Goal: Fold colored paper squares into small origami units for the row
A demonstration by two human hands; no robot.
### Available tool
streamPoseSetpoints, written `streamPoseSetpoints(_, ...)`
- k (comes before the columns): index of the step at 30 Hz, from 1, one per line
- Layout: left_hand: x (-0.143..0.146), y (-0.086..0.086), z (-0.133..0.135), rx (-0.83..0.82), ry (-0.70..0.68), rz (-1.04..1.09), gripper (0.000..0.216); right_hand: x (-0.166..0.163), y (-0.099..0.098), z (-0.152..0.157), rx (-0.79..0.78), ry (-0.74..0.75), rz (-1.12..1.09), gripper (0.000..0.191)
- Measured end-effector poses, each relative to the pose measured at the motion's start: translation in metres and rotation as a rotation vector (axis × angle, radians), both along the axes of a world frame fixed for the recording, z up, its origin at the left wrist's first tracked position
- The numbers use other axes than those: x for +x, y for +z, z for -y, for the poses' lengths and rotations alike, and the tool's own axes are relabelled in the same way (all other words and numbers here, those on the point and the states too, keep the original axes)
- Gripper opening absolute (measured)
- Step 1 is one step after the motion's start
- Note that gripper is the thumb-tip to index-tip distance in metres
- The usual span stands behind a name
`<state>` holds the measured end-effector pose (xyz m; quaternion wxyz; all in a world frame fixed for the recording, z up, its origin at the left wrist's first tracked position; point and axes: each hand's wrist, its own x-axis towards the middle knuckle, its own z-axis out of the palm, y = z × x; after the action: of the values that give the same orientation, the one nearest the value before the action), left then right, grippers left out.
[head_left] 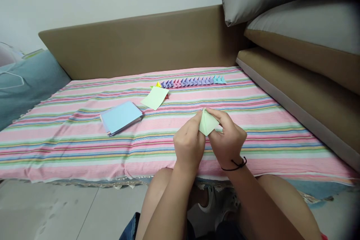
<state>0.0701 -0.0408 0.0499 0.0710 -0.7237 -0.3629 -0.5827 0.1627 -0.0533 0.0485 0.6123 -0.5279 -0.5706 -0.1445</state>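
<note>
Big picture first: a low bed with a tan padded frame, topped by a striped cloth in pink, blue, green and yellow, finely woven and lying flat, with a lacy fringe at its near edge. Grey and tan cushions pile up at two o'clock, soft and plump.

Down in size: at nine o'clock from the hands, a stack of square paper sheets, pale blue on top, slightly fanned, edges crisp. Just past it, toward eleven o'clock, a single green sheet, flat and unfolded. At twelve o'clock, along the far side of the cloth, a row of small folded pieces, pointed and nested one into the next, yellow and red at the left end, purple through the middle, blue-green at the right.

Now the action: the left hand and right hand meet just above the cloth at centre, fingertips pinching a pale green fold between them. It is a pointed, roughly triangular wedge with sharp creases, matte paper, held off the cloth.

Judging progress: the row looks like many finished pieces, this one seems partway creased, and the stack and loose sheet suggest plenty remains. A black band circles the right wrist.
</note>
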Motion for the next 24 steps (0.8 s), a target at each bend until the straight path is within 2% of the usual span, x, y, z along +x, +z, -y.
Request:
streamPoseSetpoints(3,0.001,-0.001,0.000,0.003,-0.003,0.006,0.036,0.000,-0.001,0.001,-0.013,-0.003,-0.059,0.023)
streamPoseSetpoints(7,0.003,-0.001,0.000,-0.028,-0.091,-0.047,0.037,0.005,-0.002,0.000,0.008,0.004,-0.071,0.018)
streamPoseSetpoints(12,0.007,-0.002,0.002,0.067,-0.129,-0.083,0.042,0.013,0.001,-0.001,0.071,-0.034,-0.035,0.019)
streamPoseSetpoints(16,0.008,-0.003,0.004,0.125,-0.145,-0.075,0.039,0.013,0.006,0.000,0.095,0.009,-0.082,0.020)
streamPoseSetpoints(21,0.008,-0.003,0.004,0.144,-0.138,-0.069,0.040,0.013,0.010,0.002,0.022,0.134,-0.189,0.025)
streamPoseSetpoints(24,0.008,-0.003,0.005,0.136,-0.143,-0.067,0.041,0.013,0.011,0.002,0.014,0.141,-0.175,0.025)
